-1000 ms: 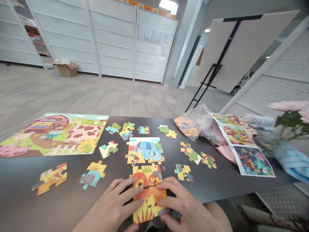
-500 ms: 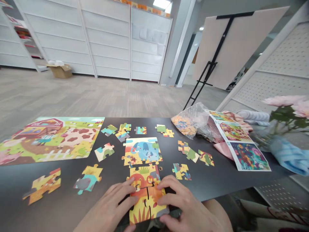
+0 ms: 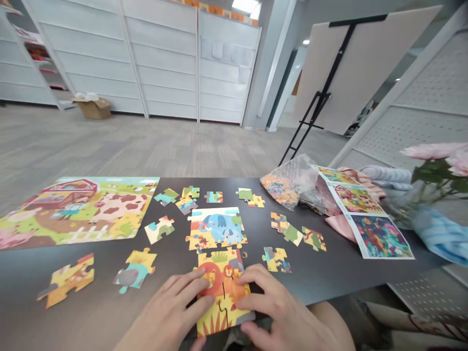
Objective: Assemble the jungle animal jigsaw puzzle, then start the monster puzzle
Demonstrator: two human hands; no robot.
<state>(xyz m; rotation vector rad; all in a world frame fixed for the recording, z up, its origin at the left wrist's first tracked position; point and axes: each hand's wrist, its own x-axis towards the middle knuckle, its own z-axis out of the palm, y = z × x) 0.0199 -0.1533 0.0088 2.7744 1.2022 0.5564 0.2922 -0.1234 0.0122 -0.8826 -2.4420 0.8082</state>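
Note:
At the near edge of the black table lies a joined block of lion puzzle pieces (image 3: 215, 312), yellow with two orange lions. My left hand (image 3: 175, 307) has its fingers on the block's left side, the thumb low at the near edge. On the right side, the fingers of my right hand (image 3: 272, 304) press down, its thumb at the lower right corner. A thin dark seam runs down between the left and right lion pieces. Just beyond sits the joined elephant section (image 3: 217, 228), apart from the lion block by a narrow gap at least in part.
Loose puzzle pieces (image 3: 133, 270) lie around on the table (image 3: 234, 183). A finished farm puzzle (image 3: 120, 209) is at left. At right are a plastic bag of pieces (image 3: 283, 187), a printed picture sheet (image 3: 380, 236), folded cloths (image 3: 383, 175) and pink flowers (image 3: 433, 152).
The lion pieces have closed up: the cross seam between upper and lower pieces has nearly vanished and the vertical gap is thinner. My left fingers have shifted slightly right over the block.

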